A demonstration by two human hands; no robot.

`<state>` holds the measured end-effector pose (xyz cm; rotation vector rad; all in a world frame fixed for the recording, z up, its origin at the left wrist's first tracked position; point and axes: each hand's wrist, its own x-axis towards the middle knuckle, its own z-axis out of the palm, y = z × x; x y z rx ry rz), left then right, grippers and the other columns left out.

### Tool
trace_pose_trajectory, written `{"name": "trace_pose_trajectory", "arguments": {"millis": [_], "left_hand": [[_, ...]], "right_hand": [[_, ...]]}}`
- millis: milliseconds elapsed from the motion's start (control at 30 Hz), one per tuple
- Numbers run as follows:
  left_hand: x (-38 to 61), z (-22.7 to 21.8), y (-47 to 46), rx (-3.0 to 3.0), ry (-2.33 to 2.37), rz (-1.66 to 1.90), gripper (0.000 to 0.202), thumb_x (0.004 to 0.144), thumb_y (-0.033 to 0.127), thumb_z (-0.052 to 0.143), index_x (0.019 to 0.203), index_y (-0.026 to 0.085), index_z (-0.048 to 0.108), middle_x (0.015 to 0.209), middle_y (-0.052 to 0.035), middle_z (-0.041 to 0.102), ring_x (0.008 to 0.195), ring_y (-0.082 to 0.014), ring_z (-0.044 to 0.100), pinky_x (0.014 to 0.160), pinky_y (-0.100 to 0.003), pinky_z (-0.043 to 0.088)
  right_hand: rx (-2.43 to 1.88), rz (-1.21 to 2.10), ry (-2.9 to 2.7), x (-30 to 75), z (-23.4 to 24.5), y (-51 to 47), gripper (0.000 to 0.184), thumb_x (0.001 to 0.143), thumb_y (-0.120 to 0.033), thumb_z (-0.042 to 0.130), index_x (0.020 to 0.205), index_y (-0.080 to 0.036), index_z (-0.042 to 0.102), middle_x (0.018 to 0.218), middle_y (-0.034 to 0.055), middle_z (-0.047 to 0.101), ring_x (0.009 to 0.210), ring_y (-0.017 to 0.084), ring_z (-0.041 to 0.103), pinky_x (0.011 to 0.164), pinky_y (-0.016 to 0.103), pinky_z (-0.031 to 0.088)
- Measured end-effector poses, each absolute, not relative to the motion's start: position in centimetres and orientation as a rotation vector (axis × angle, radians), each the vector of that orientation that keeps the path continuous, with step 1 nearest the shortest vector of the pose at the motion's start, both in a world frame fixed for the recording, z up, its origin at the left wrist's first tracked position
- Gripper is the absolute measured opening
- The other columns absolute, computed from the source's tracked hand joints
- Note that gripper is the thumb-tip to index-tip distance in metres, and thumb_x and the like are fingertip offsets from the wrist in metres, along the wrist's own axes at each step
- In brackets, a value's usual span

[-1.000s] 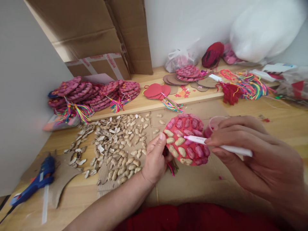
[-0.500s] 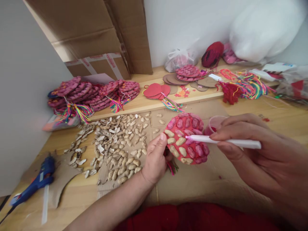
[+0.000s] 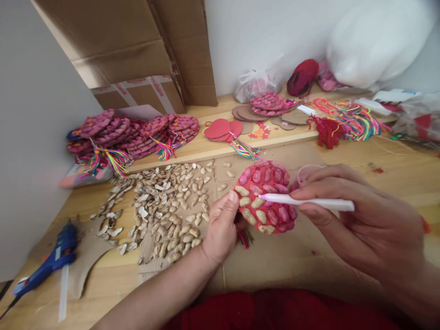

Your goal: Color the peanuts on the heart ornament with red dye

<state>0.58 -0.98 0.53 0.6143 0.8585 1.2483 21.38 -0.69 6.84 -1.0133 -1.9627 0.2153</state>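
My left hand (image 3: 222,227) grips the left edge of a red disc (image 3: 265,215) covered with glued peanut shells, thumb on its face and the other fingers behind it. Shells on its right and top are pink; several at the left and bottom are plain tan. Between the thumb and fingers of my right hand (image 3: 357,220) lies a white brush pen (image 3: 309,200), held level. Its pink tip is at a tan shell (image 3: 257,202) near the disc's middle. A small clear cup (image 3: 302,173) of pink liquid stands behind my right fingers, partly hidden. A dark tassel (image 3: 244,238) hangs below the disc.
Loose peanut shells (image 3: 178,224) spread over cardboard at the left. A blue glue gun (image 3: 51,261) lies at far left. Along a wooden ledge (image 3: 220,149) sit stacked pink shell discs (image 3: 103,133), red discs (image 3: 222,130) and colourful tassels (image 3: 360,121). Cardboard boxes (image 3: 137,46) stand behind.
My right hand has moved left with the brush pen, bringing its tip from the right end of the tan shell onto it. My left hand and the disc stay almost still.
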Motion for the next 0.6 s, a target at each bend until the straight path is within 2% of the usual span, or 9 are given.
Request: {"name": "trace_pose_trajectory", "arguments": {"millis": [133, 233, 433, 600], "left_hand": [[0.56, 0.52, -0.9, 0.622, 0.861, 1.251, 0.041, 0.082, 0.059, 0.076, 0.083, 0.018, 0.07, 0.068, -0.0011, 0.069, 0.051, -0.0121, 0.057, 0.046, -0.021, 0.04], [0.57, 0.51, -0.88, 0.627, 0.863, 1.242, 0.041, 0.082, 0.059, 0.075, 0.081, 0.019, 0.068, 0.06, 0.0013, 0.062, 0.048, -0.0113, 0.052, 0.044, -0.02, 0.036], [0.56, 0.51, -0.89, 0.626, 0.871, 1.261, 0.041, 0.083, 0.059, 0.074, 0.086, 0.019, 0.071, 0.071, -0.0012, 0.068, 0.052, -0.0111, 0.053, 0.045, -0.019, 0.036], [0.54, 0.39, -0.92, 0.641, 0.858, 1.245, 0.042, 0.084, 0.06, 0.073, 0.079, 0.018, 0.07, 0.072, -0.0014, 0.07, 0.051, -0.01, 0.052, 0.045, -0.019, 0.036]], "right_hand": [[-1.056, 0.166, -1.915, 21.56, 6.68, -0.68, 0.019, 0.086, -0.024, 0.073, 0.104, -0.029, 0.072, 0.097, 0.0019, 0.074, 0.097, 0.023, 0.071, 0.085, 0.041, 0.057], [-1.048, 0.19, -1.911, 21.68, 6.7, -0.76, 0.019, 0.086, -0.023, 0.073, 0.104, -0.029, 0.073, 0.097, 0.0019, 0.074, 0.098, 0.022, 0.07, 0.085, 0.041, 0.057], [-1.044, 0.166, -1.939, 21.65, 6.55, -0.59, 0.019, 0.085, -0.025, 0.073, 0.104, -0.029, 0.073, 0.098, 0.0019, 0.075, 0.099, 0.023, 0.07, 0.087, 0.042, 0.057], [-1.073, 0.221, -1.855, 21.63, 6.64, -0.85, 0.018, 0.086, -0.024, 0.072, 0.104, -0.029, 0.073, 0.098, 0.0025, 0.075, 0.1, 0.025, 0.071, 0.088, 0.044, 0.058]]}}
